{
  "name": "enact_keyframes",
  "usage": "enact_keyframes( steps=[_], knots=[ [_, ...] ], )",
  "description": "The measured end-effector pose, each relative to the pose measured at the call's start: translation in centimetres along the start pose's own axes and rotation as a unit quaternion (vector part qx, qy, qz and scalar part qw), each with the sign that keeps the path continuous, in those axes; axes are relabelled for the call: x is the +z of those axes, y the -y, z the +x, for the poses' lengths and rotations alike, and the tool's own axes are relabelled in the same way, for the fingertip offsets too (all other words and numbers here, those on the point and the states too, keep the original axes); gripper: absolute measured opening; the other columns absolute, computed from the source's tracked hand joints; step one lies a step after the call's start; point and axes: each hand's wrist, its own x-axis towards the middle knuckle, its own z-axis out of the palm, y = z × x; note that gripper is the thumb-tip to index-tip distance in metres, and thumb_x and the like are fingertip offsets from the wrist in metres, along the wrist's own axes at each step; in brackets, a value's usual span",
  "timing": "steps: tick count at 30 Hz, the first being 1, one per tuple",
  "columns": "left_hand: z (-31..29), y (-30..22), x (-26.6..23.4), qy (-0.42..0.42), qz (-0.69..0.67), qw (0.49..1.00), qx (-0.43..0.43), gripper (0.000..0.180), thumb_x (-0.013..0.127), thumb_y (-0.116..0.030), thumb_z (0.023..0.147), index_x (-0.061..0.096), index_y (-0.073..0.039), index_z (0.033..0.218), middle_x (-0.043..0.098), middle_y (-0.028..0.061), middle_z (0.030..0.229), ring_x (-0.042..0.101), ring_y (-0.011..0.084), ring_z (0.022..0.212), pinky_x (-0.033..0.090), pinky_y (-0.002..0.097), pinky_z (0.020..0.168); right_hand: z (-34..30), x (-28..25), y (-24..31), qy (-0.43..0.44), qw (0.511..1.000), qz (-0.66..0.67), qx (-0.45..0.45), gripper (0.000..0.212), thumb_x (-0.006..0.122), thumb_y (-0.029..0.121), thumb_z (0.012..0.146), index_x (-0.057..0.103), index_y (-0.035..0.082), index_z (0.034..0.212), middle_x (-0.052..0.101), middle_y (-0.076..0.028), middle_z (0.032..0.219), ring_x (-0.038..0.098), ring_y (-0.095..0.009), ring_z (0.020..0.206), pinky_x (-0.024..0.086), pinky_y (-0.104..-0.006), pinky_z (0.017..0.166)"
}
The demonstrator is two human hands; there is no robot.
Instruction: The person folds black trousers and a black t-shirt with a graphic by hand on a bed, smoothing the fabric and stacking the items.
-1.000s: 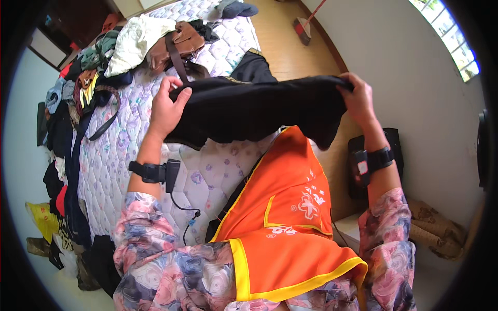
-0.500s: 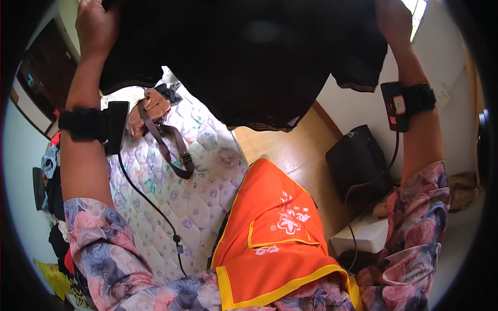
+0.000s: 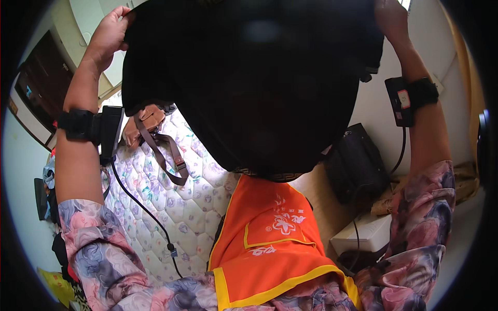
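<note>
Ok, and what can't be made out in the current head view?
All in the head view:
- Top of the black garment: cut off by the upper edge.
- Fingertips of the right hand: lost at the dark garment and upper edge.
- Part of the flowered mattress: hidden behind the garment.
- Some clothes at left: hidden behind the left forearm.

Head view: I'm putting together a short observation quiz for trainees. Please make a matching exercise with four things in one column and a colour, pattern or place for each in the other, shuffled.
Things
1. Garment
2. Apron
3. Brown bag
4. Mattress

Descriptions
A. Pale, with a flower pattern
B. Held up between the left hand and the right hand
C. Lying on the bed, strap trailing
D. Orange with yellow trim

Pairs: 1-B, 2-D, 3-C, 4-A
</note>
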Motion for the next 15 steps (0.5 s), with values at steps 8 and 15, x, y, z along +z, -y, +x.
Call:
enact_keyframes(
  steps=[8, 15],
  knots=[
    [-3.0, -0.5, -1.3, 0.242, -0.246, 0.939, -0.005, 0.017, 0.049, -0.026, 0.09, 0.053, -0.01, 0.094, 0.051, -0.0037, 0.079, 0.053, 0.0057, 0.077, 0.045, 0.0229, 0.073, -0.7, -6.1, 6.2, 0.054, 0.994, 0.085, 0.043, 0.019, 0.041, 0.016, 0.087, 0.055, 0.003, 0.091, 0.061, -0.019, 0.081, 0.06, -0.036, 0.077, 0.048, -0.0413, 0.067],
    [-11.3, 0.7, 3.0, 0.364, -0.211, 0.895, -0.15, 0.023, 0.053, -0.03, 0.089, 0.057, -0.008, 0.092, 0.055, -0.0029, 0.082, 0.049, 0.0042, 0.073, 0.041, 0.0201, 0.065, -0.9, -0.9, 2.7, 0.11, 0.982, 0.151, -0.002, 0.028, 0.049, 0.032, 0.088, 0.06, 0.013, 0.105, 0.064, -0.013, 0.096, 0.06, -0.031, 0.091, 0.046, -0.0348, 0.08]
  ],
)
